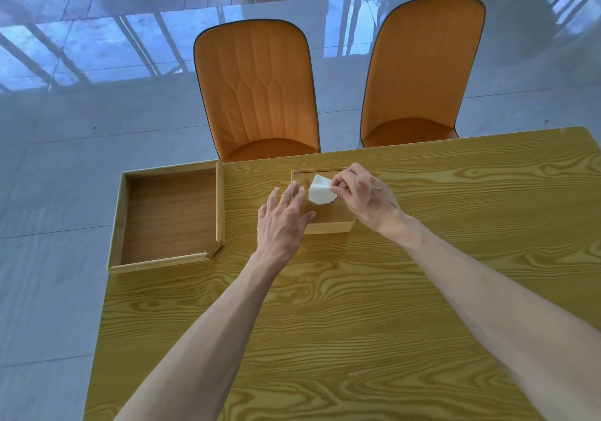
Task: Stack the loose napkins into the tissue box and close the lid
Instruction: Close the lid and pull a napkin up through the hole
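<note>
A wooden tissue box (328,224) stands on the table's far middle with its lid on top. A white napkin (320,190) sticks up from the middle of the lid. My right hand (364,198) pinches the napkin's right edge between thumb and fingers. My left hand (283,219) rests flat against the box's left side and top, fingers spread, holding nothing. Most of the box's top is hidden by both hands.
A shallow wooden tray (169,217) with nothing in it lies at the table's (357,306) far left corner, partly over the edge. Two orange chairs (257,95) (422,72) stand behind the table on a glossy tiled floor.
</note>
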The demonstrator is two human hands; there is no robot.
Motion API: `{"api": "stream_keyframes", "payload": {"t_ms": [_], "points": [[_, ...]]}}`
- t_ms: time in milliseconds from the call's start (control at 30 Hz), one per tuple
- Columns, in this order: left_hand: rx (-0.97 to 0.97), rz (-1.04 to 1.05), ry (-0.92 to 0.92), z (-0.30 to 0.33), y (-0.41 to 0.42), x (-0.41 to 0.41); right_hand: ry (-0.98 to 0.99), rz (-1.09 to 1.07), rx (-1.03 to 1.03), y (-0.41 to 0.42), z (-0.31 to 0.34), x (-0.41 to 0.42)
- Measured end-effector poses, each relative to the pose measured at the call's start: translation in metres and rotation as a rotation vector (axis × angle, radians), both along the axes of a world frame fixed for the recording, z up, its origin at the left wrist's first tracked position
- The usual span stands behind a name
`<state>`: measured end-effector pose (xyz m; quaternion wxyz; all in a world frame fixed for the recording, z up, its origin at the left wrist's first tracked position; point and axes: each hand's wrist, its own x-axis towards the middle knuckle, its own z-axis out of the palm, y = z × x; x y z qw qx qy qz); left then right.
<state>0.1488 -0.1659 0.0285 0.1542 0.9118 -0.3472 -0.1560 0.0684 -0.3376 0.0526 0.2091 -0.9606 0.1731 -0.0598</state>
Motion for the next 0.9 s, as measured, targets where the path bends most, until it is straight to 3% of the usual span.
{"api": "stream_keyframes", "payload": {"t_ms": [133, 300, 400, 600, 900], "points": [[-0.070, 0.017, 0.054, 0.003, -0.002, 0.002, -0.044, 0.004, 0.020, 0.002, -0.005, -0.005], [-0.306, 0.146, 0.272, 0.019, -0.013, 0.009, -0.107, 0.100, -0.088, 0.008, 0.002, -0.001], [-0.350, 0.193, 0.399, 0.024, -0.013, 0.009, -0.123, 0.126, -0.100, 0.007, 0.006, 0.002], [-0.358, 0.218, 0.369, 0.016, -0.007, 0.009, 0.159, 0.157, 0.093, -0.005, 0.004, 0.003], [-0.400, 0.219, 0.402, 0.012, -0.004, 0.009, 0.136, 0.124, 0.318, -0.005, 0.018, 0.008]]}}
